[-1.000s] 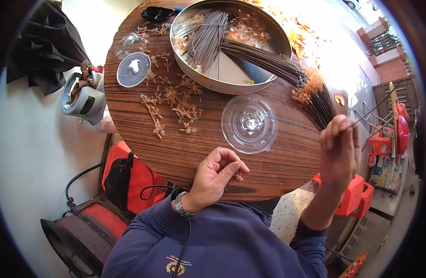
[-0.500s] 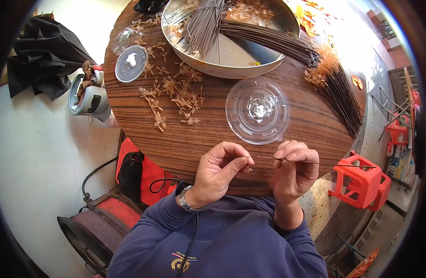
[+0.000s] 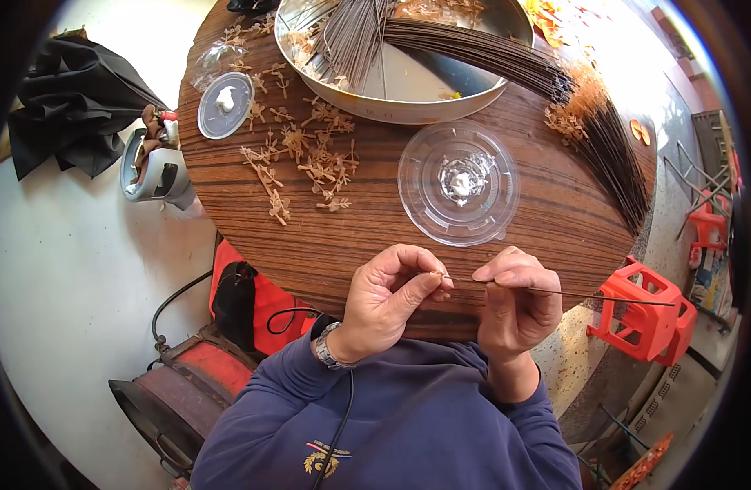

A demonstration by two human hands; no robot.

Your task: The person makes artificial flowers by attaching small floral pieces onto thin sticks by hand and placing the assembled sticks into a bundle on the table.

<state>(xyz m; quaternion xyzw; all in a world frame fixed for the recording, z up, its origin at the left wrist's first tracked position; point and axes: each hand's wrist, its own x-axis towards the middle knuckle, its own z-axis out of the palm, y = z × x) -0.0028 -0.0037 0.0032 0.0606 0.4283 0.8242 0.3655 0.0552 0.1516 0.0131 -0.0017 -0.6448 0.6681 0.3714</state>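
Observation:
Just in front of my chest, at the table's near edge, both hands are raised close together. My left hand [image 3: 387, 296] pinches a small pale piece [image 3: 442, 276] between thumb and fingertips; the fingers hide most of it, so its kind is unclear. My right hand [image 3: 518, 300] grips a thin dark wire stem [image 3: 612, 299] between thumb and forefinger. Its long end sticks out to the right, past the table edge. A narrow gap separates the fingertips of the two hands. Beyond them lies a clear plastic lid [image 3: 424, 208] with a white paste [image 3: 461, 184] in its middle.
Pale artificial sprigs [image 3: 318, 159] are scattered on the wooden table [image 3: 343, 261], near a smaller lid [image 3: 220, 122] with white paste. A round metal tray [image 3: 400, 109] holds wire stems; another wire bundle [image 3: 608, 163] lies right. A red stool [image 3: 641, 314] stands beyond the edge.
My fingertips have come closer together, and the thin line visible between them earlier no longer shows. The view has shifted slightly, so the table things appear higher.

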